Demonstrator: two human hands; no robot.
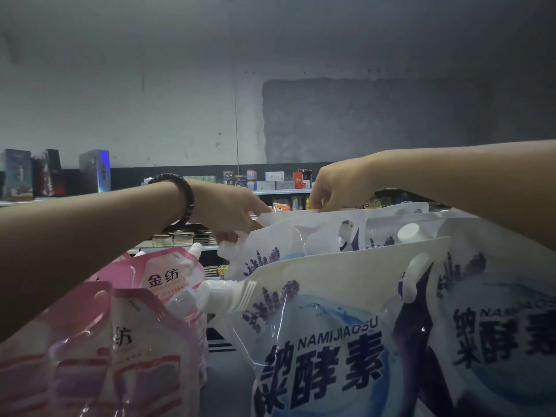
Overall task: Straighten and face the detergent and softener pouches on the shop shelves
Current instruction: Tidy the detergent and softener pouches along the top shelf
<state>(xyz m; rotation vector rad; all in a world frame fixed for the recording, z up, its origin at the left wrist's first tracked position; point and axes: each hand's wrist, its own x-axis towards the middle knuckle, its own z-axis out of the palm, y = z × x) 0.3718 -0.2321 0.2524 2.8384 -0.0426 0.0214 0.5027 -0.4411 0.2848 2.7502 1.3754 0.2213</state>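
My left hand [231, 212] curls round the top left corner of the white lavender pouch [301, 236] in the middle of the frame, just above its spout cap [227, 249]. My right hand [334, 188] pinches its top seam. It stands behind the front pouch [316, 341]. It looks liquid-heavy, soft-walled and slick, so I judge the stiff seam and spout shoulder the surest holds; the belly would sag.

My left hand [229, 210] and right hand [337, 185] grip the top edge of the rear white detergent pouch [301, 236]; pink softener pouches [164, 281] stand at left.
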